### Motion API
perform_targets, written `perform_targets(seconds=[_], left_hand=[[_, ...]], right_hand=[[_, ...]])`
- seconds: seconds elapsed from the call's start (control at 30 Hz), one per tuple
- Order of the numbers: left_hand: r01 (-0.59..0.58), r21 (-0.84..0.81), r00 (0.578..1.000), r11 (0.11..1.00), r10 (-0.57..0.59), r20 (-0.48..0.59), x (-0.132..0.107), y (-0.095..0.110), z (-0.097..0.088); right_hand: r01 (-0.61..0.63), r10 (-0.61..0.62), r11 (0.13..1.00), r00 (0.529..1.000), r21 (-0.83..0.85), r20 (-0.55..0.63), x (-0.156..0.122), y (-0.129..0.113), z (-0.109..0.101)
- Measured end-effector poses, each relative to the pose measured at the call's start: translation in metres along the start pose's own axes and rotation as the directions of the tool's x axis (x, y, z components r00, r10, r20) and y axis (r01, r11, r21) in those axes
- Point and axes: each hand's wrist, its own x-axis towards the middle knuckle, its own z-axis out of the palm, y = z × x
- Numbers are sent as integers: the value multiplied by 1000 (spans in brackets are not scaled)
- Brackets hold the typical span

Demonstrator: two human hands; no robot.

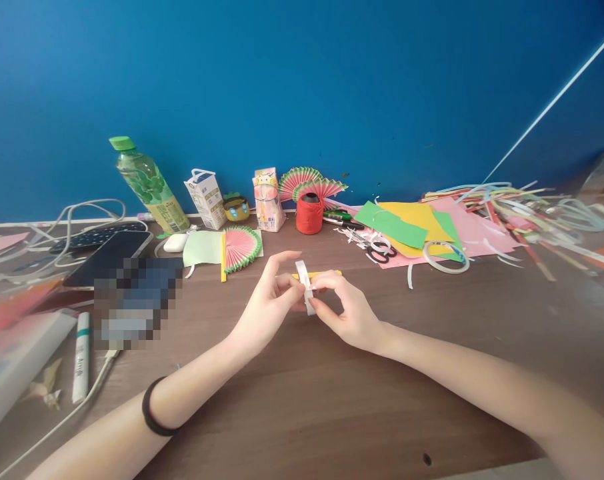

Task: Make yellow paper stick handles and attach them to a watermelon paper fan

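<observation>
Both my hands meet over the middle of the brown table (302, 400). My left hand (268, 300) pinches a small white roll of tape (305, 283) from the left. My right hand (343, 308) pinches the same roll from the right, its fingers curled round it. A thin yellow paper strip (332, 273) lies on the table just behind my right fingers. A black hair band sits on my left wrist (155, 407).
A folded watermelon-pattern paper fan (239, 248) on a yellow stick lies behind my hands. A red thread spool (309, 213), scissors (379, 251), a clear tape ring (446, 257) and coloured paper sheets (412, 227) lie right. A green bottle (149, 187), cartons, phone and cables stand left.
</observation>
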Motion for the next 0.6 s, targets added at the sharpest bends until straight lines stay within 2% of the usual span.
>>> perform_targets(seconds=[0.17,0.27,0.43,0.6], left_hand=[[44,-6,999,999,-44,-20,0,0,0],[65,-6,998,998,-65,-26,0,-3,-2],[84,-3,996,996,-84,-22,1,-5,-3],[54,-6,998,998,-55,-9,1,2,-1]], right_hand=[[215,-210,972,976,-100,56,-2,2,-1],[297,-281,936,954,-190,108,-2,3,-1],[308,-285,925,950,-221,131,-2,4,-2],[256,-254,941,966,-221,36,0,5,-3]])
